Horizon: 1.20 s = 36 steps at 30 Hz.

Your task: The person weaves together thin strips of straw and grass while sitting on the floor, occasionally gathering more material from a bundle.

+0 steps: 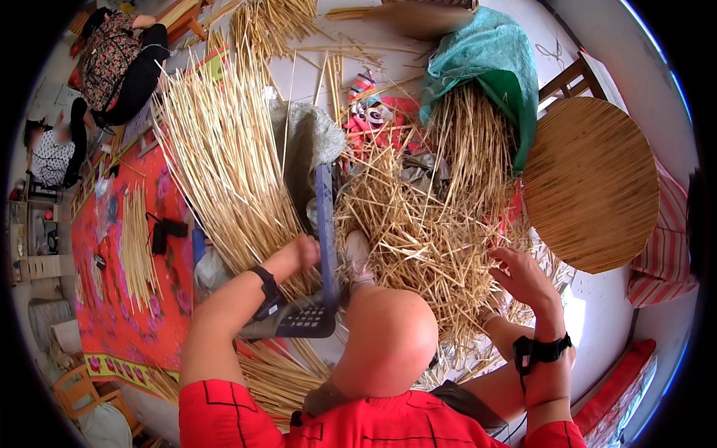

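A large bundle of pale straw stalks [224,164] leans in a blue-grey plastic crate [326,224] on my left. My left hand [301,254] is curled closed at the crate's inner side, over the lower stalks; what its fingers hold, if anything, is hidden. In front of my knees lies a loose, tangled heap of short straw [418,254]. My right hand [523,272] hovers at the heap's right edge, its bent fingers apart and no stalk plainly in them. A green woven sack [485,60] lies beyond, with more straw [478,142] spilling from its mouth.
A round wooden tabletop [594,183] stands at the right, beside striped cloth [661,239]. On the left, a red floral mat [112,261] carries a row of stalks [138,246] and a black object [168,233]. Two people [119,63] sit at the far left.
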Available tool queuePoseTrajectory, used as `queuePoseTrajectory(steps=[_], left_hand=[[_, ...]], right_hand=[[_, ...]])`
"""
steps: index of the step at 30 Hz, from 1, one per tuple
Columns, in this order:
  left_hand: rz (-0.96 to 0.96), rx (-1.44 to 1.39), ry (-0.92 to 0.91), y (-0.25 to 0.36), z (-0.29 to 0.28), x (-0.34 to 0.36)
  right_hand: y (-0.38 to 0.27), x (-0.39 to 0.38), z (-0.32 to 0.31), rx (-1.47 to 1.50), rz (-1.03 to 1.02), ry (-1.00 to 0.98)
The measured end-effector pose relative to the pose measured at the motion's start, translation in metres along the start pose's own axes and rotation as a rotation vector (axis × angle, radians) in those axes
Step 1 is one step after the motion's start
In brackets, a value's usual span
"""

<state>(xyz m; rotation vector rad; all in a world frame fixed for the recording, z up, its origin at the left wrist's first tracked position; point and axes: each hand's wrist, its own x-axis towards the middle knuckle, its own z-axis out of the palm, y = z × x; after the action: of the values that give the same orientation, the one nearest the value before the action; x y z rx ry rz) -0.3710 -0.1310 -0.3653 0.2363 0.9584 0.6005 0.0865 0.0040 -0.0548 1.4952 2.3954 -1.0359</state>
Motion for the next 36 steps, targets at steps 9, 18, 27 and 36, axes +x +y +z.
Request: queuePoseTrajectory(steps=[9, 18, 27, 36], left_hand=[[0.572, 2.561, 0.141, 0.103, 0.035, -0.095], [0.377, 2.749, 0.132, 0.102, 0.037, -0.101], [0.090, 1.867, 0.156, 0.129, 0.091, -0.113], [0.804, 1.211, 0.627, 0.198, 0.169, -0.172]], right_hand=[[-0.001, -0.004, 0.002, -0.045, 0.020, -0.009], [-0.006, -0.007, 0.001, -0.070, 0.036, -0.029], [-0.001, -0.011, -0.001, -0.107, -0.044, 0.033], [-0.002, -0.017, -0.006, -0.075, -0.058, 0.051]])
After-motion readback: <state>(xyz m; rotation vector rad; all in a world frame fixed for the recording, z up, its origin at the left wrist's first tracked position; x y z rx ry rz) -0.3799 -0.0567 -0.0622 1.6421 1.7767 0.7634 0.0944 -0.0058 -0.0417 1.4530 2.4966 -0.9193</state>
